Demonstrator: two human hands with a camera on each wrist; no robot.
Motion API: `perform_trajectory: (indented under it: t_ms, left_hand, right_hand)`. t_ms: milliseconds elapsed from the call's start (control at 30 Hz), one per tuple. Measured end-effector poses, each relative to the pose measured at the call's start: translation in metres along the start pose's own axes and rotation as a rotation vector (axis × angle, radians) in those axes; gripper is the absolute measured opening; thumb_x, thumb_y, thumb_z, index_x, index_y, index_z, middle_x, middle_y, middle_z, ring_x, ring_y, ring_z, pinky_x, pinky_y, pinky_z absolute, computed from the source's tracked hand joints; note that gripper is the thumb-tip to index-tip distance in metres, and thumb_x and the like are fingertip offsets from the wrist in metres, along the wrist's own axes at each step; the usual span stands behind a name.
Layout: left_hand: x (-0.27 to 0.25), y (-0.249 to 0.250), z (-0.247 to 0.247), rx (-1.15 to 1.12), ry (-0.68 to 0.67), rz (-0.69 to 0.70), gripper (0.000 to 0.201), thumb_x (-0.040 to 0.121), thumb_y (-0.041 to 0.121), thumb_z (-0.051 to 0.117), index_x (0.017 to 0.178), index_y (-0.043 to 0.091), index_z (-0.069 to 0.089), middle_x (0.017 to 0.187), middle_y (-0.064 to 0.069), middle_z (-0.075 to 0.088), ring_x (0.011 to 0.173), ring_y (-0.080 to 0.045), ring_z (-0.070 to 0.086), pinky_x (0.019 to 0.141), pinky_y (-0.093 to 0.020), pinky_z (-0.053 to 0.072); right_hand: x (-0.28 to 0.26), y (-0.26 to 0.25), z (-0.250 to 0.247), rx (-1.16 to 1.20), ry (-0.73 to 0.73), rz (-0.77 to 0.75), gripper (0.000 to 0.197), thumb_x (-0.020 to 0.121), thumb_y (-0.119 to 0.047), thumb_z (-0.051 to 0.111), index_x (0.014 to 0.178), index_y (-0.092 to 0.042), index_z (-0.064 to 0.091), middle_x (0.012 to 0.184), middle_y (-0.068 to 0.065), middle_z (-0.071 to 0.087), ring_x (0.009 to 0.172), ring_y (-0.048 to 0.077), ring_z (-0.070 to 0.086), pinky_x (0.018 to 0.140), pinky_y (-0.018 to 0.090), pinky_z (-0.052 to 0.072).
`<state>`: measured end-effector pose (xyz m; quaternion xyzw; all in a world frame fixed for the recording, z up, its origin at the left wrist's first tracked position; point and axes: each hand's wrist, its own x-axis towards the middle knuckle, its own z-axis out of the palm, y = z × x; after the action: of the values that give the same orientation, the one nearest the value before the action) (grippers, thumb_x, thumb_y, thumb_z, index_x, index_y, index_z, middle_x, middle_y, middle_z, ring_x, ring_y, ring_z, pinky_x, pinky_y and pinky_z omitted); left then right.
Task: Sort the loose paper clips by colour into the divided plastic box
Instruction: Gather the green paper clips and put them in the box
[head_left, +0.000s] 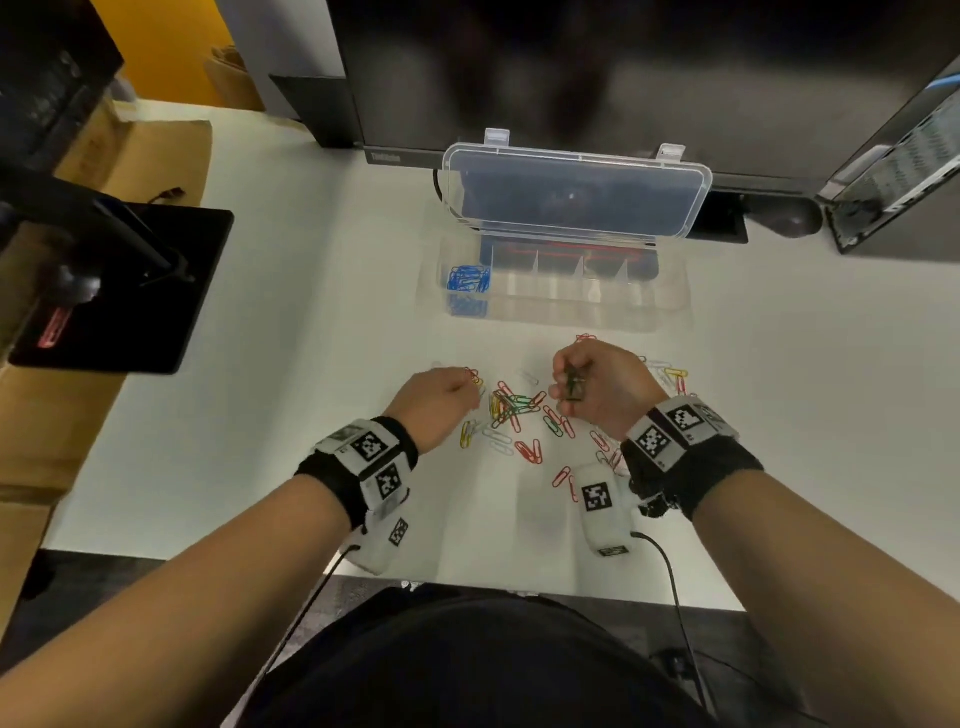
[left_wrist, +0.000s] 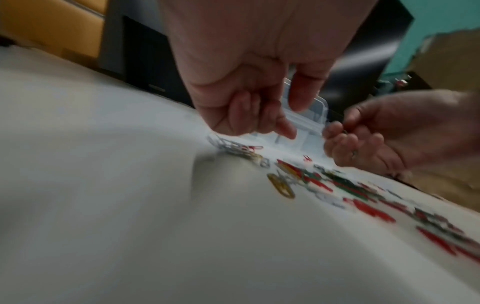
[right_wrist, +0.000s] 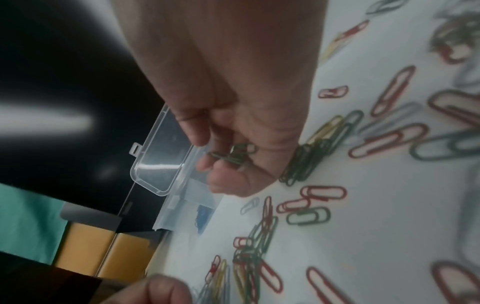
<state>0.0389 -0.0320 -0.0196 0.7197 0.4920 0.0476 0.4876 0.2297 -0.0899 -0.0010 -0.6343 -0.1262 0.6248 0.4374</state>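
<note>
Loose paper clips (head_left: 519, 415) in red, green, yellow and white lie scattered on the white table. Behind them stands the clear divided box (head_left: 670, 306), its lid (head_left: 571, 192) raised; blue clips (head_left: 467, 280) fill its leftmost compartment. My right hand (head_left: 569, 387) hovers over the pile's right side and grips a small bunch of green clips (right_wrist: 233, 153) between thumb and curled fingers (right_wrist: 223, 181). My left hand (head_left: 470, 387) is low at the pile's left edge, just above white clips (left_wrist: 233, 147). Its thumb and index stand apart with nothing between them; the other fingers are curled.
A dark monitor (head_left: 571, 78) rises right behind the box. A black stand base (head_left: 130, 286) and cardboard (head_left: 130, 156) sit at the left, a small computer (head_left: 909, 156) at the right. Wrist cables (head_left: 670, 582) hang over the table's front edge.
</note>
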Motion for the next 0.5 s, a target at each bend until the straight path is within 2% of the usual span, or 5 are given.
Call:
perform_trajectory:
  t_ms: [67,133,200,233,500]
  left_hand:
    - [-0.001,0.004,0.012,0.22,0.0,0.05,0.017,0.088,0.024,0.053,0.083,0.012,0.063,0.079,0.002,0.056,0.078,-0.016,0.05,0.067,-0.026,0.038]
    - [0.001,0.008,0.019,0.396,0.014,0.105,0.022,0.087,0.031,0.057,0.09,0.011,0.065,0.086,0.001,0.061,0.08,-0.016,0.053,0.072,-0.025,0.04]
    - [0.004,0.011,0.022,0.483,0.004,0.127,0.023,0.089,0.029,0.055,0.093,0.008,0.065,0.095,-0.007,0.066,0.088,-0.022,0.059,0.077,-0.029,0.044]
    - [0.005,0.011,0.023,0.512,-0.006,0.124,0.023,0.09,0.025,0.053,0.094,0.006,0.065,0.099,-0.01,0.067,0.093,-0.025,0.061,0.08,-0.031,0.045]
    - [0.004,0.0,0.01,0.481,-0.074,0.024,0.022,0.089,0.01,0.05,0.102,0.003,0.066,0.111,-0.012,0.066,0.105,-0.027,0.06,0.085,-0.026,0.045]
  right_hand:
    - [0.004,0.008,0.005,-0.123,0.015,-0.025,0.02,0.084,-0.004,0.046,0.065,-0.009,0.05,0.062,0.006,0.041,0.051,0.017,0.039,0.045,0.023,0.031]
    - [0.005,0.018,0.011,-0.641,0.056,-0.187,0.008,0.084,-0.01,0.056,0.079,-0.007,0.061,0.065,0.002,0.051,0.053,0.015,0.045,0.047,0.022,0.037]
    - [0.008,0.03,0.016,-1.161,0.095,-0.363,0.017,0.085,-0.018,0.06,0.099,-0.012,0.065,0.087,0.002,0.066,0.076,0.019,0.061,0.067,0.027,0.049]
    - [0.008,0.036,0.017,-1.285,0.105,-0.385,0.02,0.086,-0.023,0.059,0.104,-0.015,0.064,0.097,0.004,0.068,0.087,0.022,0.063,0.075,0.031,0.051]
    - [0.01,0.034,0.016,-1.376,0.107,-0.345,0.019,0.091,-0.023,0.054,0.101,-0.01,0.064,0.104,0.008,0.066,0.096,0.025,0.061,0.082,0.034,0.049]
